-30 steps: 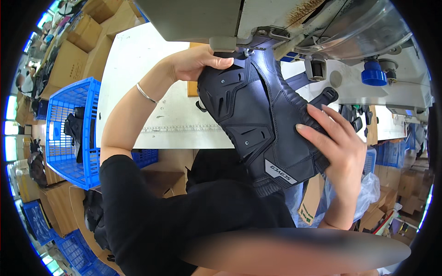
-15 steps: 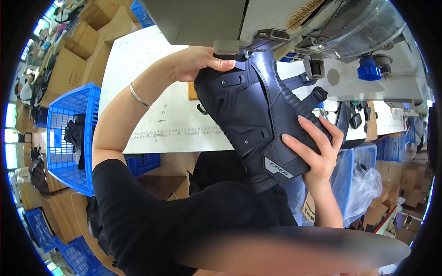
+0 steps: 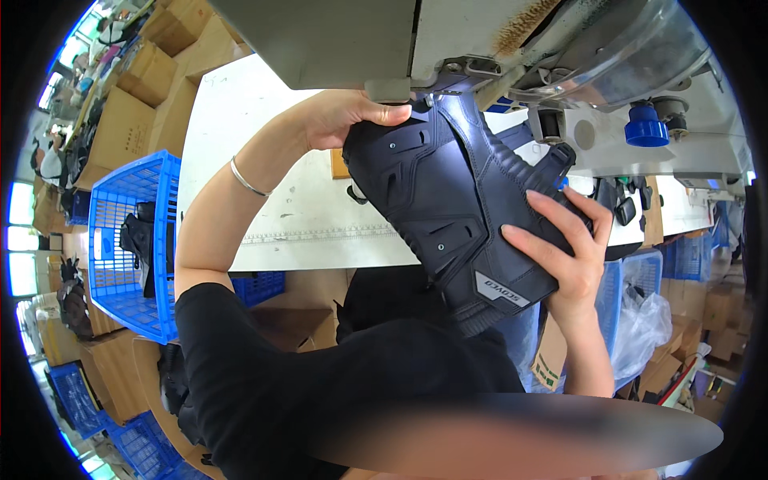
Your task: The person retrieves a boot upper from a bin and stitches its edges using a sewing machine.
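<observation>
A black motorcycle boot [image 3: 456, 208], with moulded panels, ribbed bands and buckle straps, slants under the head of an industrial sewing machine [image 3: 496, 48]. My left hand [image 3: 352, 118] is closed round the boot's far left edge, thumb on top, close below the machine head; its other fingers are hidden. At the near right end, my right hand [image 3: 570, 252] grips the boot, fingers spread over its upper face and the thumb out of sight. Beside that hand, a buckle strap [image 3: 554, 166] sticks out. The machine hides the boot's far end.
The white worktable [image 3: 312, 232] has a ruler strip along its near edge. Left of it stands a blue crate [image 3: 132, 248] with black pieces inside. Cardboard boxes [image 3: 120, 132] are stacked at far left. A translucent blue bin [image 3: 636, 288] with plastic bags stands at right.
The boot's near end has swung slightly to the right, and my right hand has gone with it. My left hand keeps its hold at the far edge. The view has shifted a little.
</observation>
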Available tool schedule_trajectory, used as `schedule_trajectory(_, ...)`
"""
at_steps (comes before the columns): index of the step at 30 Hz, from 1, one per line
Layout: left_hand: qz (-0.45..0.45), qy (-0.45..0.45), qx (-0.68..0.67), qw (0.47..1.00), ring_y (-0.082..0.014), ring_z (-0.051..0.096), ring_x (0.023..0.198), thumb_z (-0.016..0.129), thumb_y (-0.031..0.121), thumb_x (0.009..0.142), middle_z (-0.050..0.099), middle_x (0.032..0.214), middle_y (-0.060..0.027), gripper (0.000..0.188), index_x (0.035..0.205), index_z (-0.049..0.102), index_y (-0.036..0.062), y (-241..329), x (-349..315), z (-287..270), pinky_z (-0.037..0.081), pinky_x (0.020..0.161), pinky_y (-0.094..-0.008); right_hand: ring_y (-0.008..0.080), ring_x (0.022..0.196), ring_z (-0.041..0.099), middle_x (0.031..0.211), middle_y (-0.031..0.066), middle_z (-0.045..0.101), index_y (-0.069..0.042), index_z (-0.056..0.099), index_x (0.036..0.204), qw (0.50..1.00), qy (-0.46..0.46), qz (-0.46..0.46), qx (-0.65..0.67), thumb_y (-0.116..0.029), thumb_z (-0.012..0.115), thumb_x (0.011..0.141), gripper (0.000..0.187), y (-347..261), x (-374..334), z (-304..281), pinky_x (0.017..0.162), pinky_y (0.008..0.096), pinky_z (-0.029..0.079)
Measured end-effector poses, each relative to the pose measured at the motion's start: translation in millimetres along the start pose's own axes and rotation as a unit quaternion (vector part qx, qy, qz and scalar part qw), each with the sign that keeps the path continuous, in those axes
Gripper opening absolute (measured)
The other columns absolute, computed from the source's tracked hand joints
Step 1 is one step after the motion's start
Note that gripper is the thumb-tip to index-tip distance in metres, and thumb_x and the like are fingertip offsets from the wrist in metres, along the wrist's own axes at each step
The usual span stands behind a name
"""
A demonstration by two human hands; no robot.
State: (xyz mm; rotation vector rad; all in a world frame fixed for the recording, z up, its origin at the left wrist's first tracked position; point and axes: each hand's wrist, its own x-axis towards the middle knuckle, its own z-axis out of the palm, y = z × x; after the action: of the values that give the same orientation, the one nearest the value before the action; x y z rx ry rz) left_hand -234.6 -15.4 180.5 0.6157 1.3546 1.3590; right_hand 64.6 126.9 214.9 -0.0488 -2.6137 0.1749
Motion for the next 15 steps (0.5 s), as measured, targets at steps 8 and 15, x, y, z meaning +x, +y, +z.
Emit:
schedule_trajectory(8,0.001,-0.003,-0.027,1.0,-0.0173,0.062,0.094,0.073,0.011,0.081,0.064,0.102,-0.0048,0.032,0.11,0.061,0.0047,-3,7,-6,0.054,0.085,-0.0347,0.0318,0.11,0.047,0.117,0.0009,0.063,-0.022,0.075,0.093,1.0,0.002,-0.005,-0.006,-0.016,0.066,0.065,0.03,3,3,2,0.092,0.0391,0.042)
schedule_trajectory(15,0.026,0.003,-0.078,0.997,-0.0174,0.065,0.085,0.073,0.008,0.079,0.063,0.095,-0.0084,0.022,0.098,0.063,0.0014,-8,13,-9,0.057,0.08,-0.0318,0.032,0.108,0.049,0.116,0.0007,0.063,-0.022,0.075,0.093,1.0,-0.003,-0.006,0.003,-0.016,0.066,0.063,0.032,16,15,-1,0.092,0.0398,0.043)
